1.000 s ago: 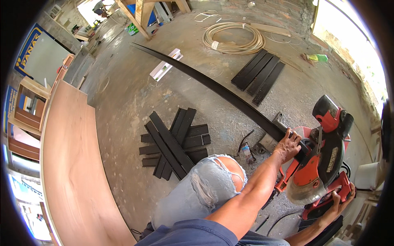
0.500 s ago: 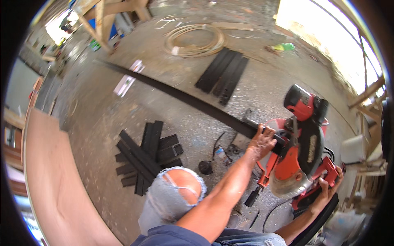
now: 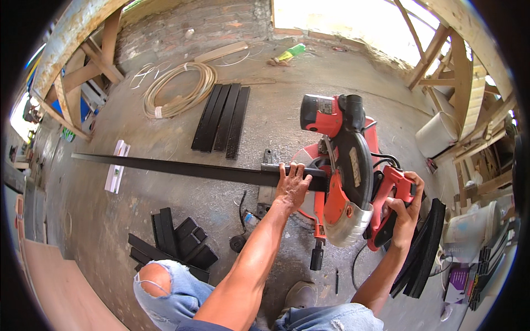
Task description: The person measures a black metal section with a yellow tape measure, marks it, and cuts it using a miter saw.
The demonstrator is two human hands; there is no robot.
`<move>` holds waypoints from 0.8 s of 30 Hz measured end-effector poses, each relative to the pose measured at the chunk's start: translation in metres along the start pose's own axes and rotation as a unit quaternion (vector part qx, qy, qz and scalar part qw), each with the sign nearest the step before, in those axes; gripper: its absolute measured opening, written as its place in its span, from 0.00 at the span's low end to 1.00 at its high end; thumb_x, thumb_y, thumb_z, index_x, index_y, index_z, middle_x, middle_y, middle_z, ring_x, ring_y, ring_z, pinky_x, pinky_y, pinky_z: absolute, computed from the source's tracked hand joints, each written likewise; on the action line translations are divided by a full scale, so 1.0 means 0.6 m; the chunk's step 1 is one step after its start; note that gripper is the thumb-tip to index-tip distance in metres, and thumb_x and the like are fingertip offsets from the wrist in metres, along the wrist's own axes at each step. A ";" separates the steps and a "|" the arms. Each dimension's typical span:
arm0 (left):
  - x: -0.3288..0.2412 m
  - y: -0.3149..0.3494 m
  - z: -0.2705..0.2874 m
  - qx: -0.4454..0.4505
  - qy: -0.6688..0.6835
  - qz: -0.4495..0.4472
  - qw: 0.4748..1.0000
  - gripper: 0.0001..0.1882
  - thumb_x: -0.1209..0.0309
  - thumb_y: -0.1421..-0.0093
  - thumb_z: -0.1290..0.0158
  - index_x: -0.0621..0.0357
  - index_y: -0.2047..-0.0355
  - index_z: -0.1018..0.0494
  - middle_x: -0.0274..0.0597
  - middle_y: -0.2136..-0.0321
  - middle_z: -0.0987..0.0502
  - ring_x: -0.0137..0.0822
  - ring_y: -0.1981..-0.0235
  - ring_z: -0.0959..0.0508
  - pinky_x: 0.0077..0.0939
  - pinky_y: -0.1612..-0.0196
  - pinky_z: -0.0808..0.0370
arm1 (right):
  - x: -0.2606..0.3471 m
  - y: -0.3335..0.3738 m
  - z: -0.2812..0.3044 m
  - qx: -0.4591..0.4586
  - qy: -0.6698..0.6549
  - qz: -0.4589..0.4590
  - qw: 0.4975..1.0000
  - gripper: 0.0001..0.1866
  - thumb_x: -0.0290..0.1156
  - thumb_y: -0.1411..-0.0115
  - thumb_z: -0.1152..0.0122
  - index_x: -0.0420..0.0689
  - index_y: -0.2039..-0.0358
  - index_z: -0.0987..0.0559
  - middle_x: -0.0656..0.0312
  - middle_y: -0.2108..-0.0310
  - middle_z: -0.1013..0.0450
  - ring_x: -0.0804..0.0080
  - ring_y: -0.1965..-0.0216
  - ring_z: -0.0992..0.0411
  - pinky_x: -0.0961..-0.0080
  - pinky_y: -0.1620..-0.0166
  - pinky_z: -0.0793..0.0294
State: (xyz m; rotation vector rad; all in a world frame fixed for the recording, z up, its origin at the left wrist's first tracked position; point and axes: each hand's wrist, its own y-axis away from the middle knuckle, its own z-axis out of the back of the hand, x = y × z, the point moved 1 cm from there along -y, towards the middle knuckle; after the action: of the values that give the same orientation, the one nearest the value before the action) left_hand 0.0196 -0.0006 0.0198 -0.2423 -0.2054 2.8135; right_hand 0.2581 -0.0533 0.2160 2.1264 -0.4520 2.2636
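Observation:
My left hand point(image 3: 293, 187) presses a long black strip point(image 3: 215, 170) against the fence of a red and black miter saw point(image 3: 353, 160), its fingers curled over the strip's top edge. The strip runs far out to the left, and its near end lies by the blade. Around the saw's red handle point(image 3: 382, 207) my right hand point(image 3: 407, 208) is closed, with the thumb on the inner side. The rounded guard covers the blade, so I cannot tell whether it spins. Beneath the strip's far part lies a pale flat bar point(image 3: 114, 174).
Several short black pieces point(image 3: 221, 118) lie side by side beyond the strip; others point(image 3: 171, 240) are heaped near my left knee. Also around are a coiled hose point(image 3: 182, 88), a black marker-like stick point(image 3: 337, 281), dark strips point(image 3: 422, 254) at right and a pale bucket point(image 3: 469, 231).
My view has swung to the right, so the saw and strip appear further left and the strip more level. Both hands keep their holds on the strip and the handle.

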 end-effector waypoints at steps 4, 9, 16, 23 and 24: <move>0.000 0.002 0.003 0.001 0.005 -0.002 1.000 0.23 0.61 0.45 0.35 0.50 0.50 0.24 0.49 0.44 0.34 0.51 0.35 0.40 0.67 0.34 0.50 | -0.002 -0.001 0.005 0.010 -0.015 -0.003 1.000 0.32 0.16 0.49 0.44 0.47 0.41 0.35 0.66 0.73 0.32 0.83 0.80 0.36 0.85 0.76 0.35; 0.004 0.002 0.001 0.009 -0.005 0.002 1.000 0.25 0.58 0.45 0.35 0.50 0.49 0.25 0.49 0.44 0.34 0.51 0.35 0.41 0.68 0.34 0.50 | -0.005 -0.002 0.007 0.015 -0.014 -0.009 1.000 0.32 0.16 0.49 0.44 0.47 0.42 0.34 0.66 0.74 0.32 0.83 0.80 0.36 0.85 0.76 0.35; 0.006 0.002 0.003 0.018 -0.004 -0.004 1.000 0.25 0.56 0.44 0.36 0.50 0.48 0.26 0.48 0.44 0.35 0.50 0.35 0.42 0.68 0.34 0.51 | -0.006 -0.004 0.010 0.034 -0.038 -0.006 0.999 0.31 0.16 0.49 0.44 0.46 0.42 0.35 0.66 0.73 0.32 0.83 0.77 0.35 0.85 0.73 0.35; 0.013 0.004 -0.010 -0.001 -0.005 -0.014 1.000 0.25 0.55 0.45 0.36 0.50 0.50 0.25 0.49 0.44 0.36 0.48 0.37 0.40 0.67 0.35 0.51 | -0.010 -0.004 0.014 0.045 -0.043 -0.010 0.998 0.30 0.16 0.48 0.44 0.45 0.43 0.35 0.66 0.73 0.32 0.83 0.78 0.36 0.84 0.73 0.34; 0.014 0.006 -0.010 -0.003 -0.009 -0.014 1.000 0.25 0.55 0.45 0.36 0.50 0.50 0.25 0.49 0.44 0.36 0.49 0.37 0.40 0.67 0.35 0.51 | -0.014 -0.005 0.013 0.041 -0.048 -0.011 0.998 0.30 0.15 0.48 0.44 0.46 0.43 0.35 0.67 0.74 0.32 0.83 0.78 0.36 0.84 0.73 0.34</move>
State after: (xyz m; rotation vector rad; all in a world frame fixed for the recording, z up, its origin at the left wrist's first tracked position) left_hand 0.0118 -0.0004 0.0123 -0.2130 -0.2211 2.7890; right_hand 0.2672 -0.0505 0.2085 2.2758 -0.3397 2.2129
